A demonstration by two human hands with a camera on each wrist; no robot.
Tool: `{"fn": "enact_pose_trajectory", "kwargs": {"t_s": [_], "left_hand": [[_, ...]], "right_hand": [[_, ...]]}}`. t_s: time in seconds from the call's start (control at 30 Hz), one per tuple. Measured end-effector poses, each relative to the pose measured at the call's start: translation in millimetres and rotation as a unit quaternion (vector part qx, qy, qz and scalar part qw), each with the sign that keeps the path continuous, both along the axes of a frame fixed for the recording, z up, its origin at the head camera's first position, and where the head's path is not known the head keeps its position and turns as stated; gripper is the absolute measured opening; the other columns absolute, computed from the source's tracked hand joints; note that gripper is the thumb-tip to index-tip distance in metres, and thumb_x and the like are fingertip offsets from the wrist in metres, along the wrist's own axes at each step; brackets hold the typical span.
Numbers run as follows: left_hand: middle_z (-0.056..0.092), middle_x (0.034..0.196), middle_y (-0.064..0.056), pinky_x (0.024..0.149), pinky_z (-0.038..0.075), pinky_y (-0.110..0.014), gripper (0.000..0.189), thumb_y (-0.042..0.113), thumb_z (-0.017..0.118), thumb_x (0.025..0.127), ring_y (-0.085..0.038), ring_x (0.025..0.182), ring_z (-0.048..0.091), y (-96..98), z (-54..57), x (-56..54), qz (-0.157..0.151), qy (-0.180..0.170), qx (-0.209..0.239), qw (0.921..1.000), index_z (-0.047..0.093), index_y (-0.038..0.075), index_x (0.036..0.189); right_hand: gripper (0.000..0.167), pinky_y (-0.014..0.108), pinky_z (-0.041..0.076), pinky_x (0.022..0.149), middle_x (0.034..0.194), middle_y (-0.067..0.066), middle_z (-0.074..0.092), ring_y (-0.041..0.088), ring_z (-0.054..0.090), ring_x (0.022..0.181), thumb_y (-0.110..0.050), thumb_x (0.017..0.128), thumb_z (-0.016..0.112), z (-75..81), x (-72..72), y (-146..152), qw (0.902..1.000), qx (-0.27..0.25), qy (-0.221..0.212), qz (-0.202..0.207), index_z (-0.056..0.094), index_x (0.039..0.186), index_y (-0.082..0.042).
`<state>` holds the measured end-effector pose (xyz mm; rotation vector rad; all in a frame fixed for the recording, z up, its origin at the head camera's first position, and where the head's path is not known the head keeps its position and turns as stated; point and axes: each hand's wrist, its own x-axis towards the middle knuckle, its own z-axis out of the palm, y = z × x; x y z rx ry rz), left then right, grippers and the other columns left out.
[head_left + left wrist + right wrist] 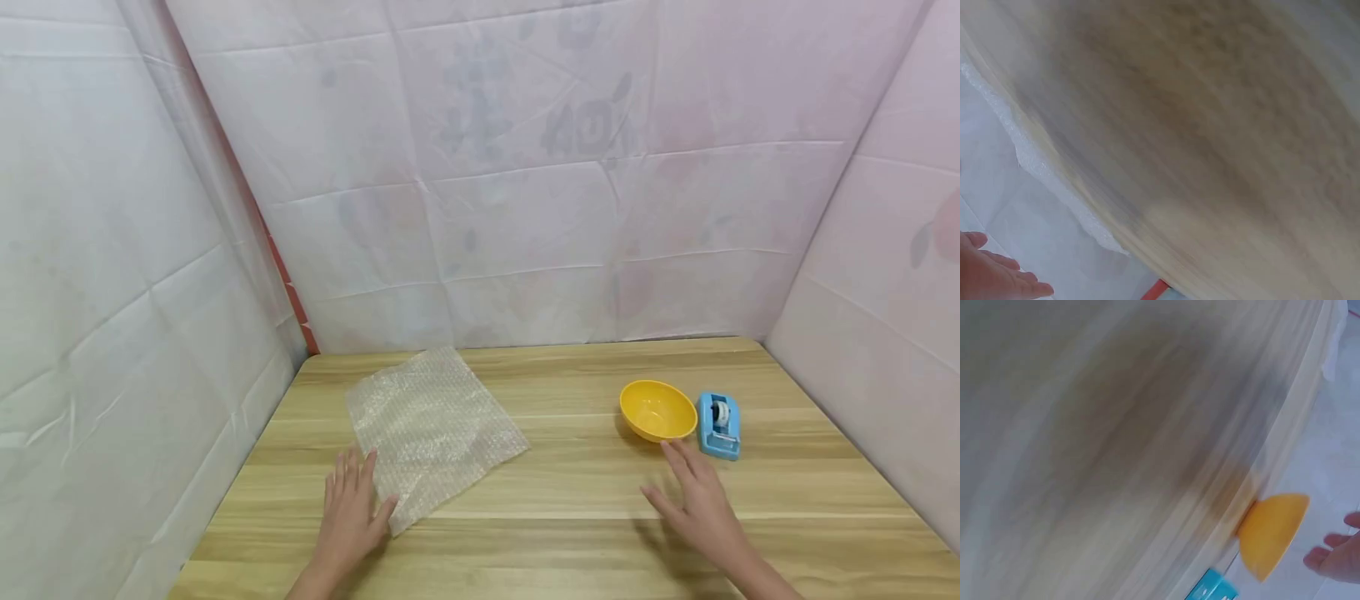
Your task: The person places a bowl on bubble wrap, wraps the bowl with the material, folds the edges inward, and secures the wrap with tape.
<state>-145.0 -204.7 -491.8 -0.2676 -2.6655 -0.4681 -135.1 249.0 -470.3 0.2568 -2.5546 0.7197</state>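
Note:
A sheet of bubble wrap (438, 429) lies flat on the wooden table, turned at an angle. My left hand (350, 508) is at its near left edge, fingers straight and spread, holding nothing. On the right stands a yellow bowl (657, 410), upright, its inside bare. Just in front of that bowl is my right hand (697, 504), fingers extended toward the rim and thumb apart, with nothing in it. A blue tape dispenser (719, 426) with a small roll sits right beside the bowl. In the right wrist view the fingertips (1317, 557) appear near the bowl (1272, 531).
The table (570, 500) has a light wood grain. White printed sheets hang around it: a back sheet (517, 208), a left sheet (135, 292) and a right sheet (892, 308). A red strip (288, 287) shows at the back left corner.

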Motion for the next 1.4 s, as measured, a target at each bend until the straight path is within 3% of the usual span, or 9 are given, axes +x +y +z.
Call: {"fn": "enact_pose_trajectory", "kwargs": {"t_s": [0.07,0.2,0.33,0.5,0.73,1.0,1.2,1.4], "left_hand": [[0.032,0.140,-0.035,0.098,0.030,-0.067,0.067,0.026,0.067,0.080,-0.054,0.127,0.031,0.3,0.5,-1.6,0.000,0.013,-0.003,0.9999,0.040,-0.004,0.133],[0.044,0.131,-0.034,0.095,0.039,-0.061,0.058,0.019,0.068,0.080,-0.051,0.118,0.043,1.5,1.9,-5.2,0.002,0.016,0.007,0.9999,0.046,-0.006,0.127],[0.048,0.126,-0.034,0.093,0.043,-0.059,0.052,0.014,0.066,0.082,-0.049,0.113,0.049,2.9,3.5,-10.4,0.009,-0.021,0.053,0.9983,0.048,-0.008,0.125],[0.050,0.121,-0.034,0.095,0.042,-0.056,0.047,0.009,0.062,0.084,-0.049,0.112,0.049,3.1,6.5,-18.6,0.024,-0.073,0.144,0.9866,0.047,-0.013,0.123],[0.048,0.122,-0.037,0.089,0.046,-0.055,0.044,0.008,0.058,0.088,-0.050,0.106,0.052,0.5,9.5,-26.2,0.037,-0.124,0.211,0.9690,0.045,-0.015,0.123],[0.047,0.123,-0.038,0.088,0.047,-0.055,0.045,0.010,0.056,0.089,-0.051,0.107,0.052,-1.9,6.1,-34.6,0.052,-0.151,0.234,0.9591,0.044,-0.016,0.124],[0.050,0.119,-0.038,0.087,0.048,-0.054,0.045,0.010,0.057,0.087,-0.051,0.106,0.053,0.1,7.7,-39.9,0.067,-0.159,0.248,0.9531,0.046,-0.017,0.121],[0.046,0.122,-0.041,0.090,0.047,-0.054,0.048,0.013,0.053,0.090,-0.052,0.110,0.049,1.5,8.6,-46.0,0.107,-0.209,0.285,0.9294,0.041,-0.016,0.126]], "right_hand": [[0.059,0.065,0.039,0.085,0.123,0.033,0.048,0.048,0.044,0.110,-0.013,0.073,0.076,0.9,-2.8,-8.2,0.9999,-0.003,0.000,0.012,0.052,0.120,0.013],[0.045,0.060,0.044,0.086,0.116,0.032,0.056,0.046,0.052,0.106,-0.006,0.077,0.070,3.5,-8.9,-24.9,0.9984,-0.021,-0.048,0.019,0.056,0.115,0.013],[0.035,0.051,0.050,0.083,0.108,0.028,0.062,0.041,0.058,0.099,-0.005,0.081,0.066,4.2,-18.9,-41.0,0.9923,-0.071,-0.099,0.021,0.059,0.110,0.012],[0.028,0.032,0.055,0.068,0.098,0.023,0.066,0.029,0.062,0.086,-0.004,0.082,0.064,1.8,-34.4,-61.8,0.9797,-0.137,-0.146,0.014,0.062,0.106,0.012],[0.028,0.034,0.054,0.072,0.090,0.017,0.066,0.025,0.062,0.084,-0.004,0.085,0.060,-2.8,-53.6,-85.0,0.9600,-0.189,-0.207,0.002,0.061,0.108,0.012],[0.027,0.028,0.050,0.067,0.083,0.015,0.064,0.021,0.058,0.079,-0.005,0.084,0.060,-9.9,-67.5,-106.1,0.9527,-0.208,-0.221,-0.003,0.062,0.104,0.014],[0.027,0.030,0.051,0.067,0.081,0.016,0.064,0.022,0.058,0.077,-0.004,0.082,0.059,-10.9,-76.0,-123.2,0.9525,-0.213,-0.217,0.001,0.062,0.101,0.015],[0.028,0.039,0.053,0.073,0.091,0.025,0.063,0.031,0.060,0.086,-0.007,0.083,0.060,-15.7,-87.9,-135.6,0.9406,-0.242,-0.238,-0.009,0.061,0.100,0.016]]}}
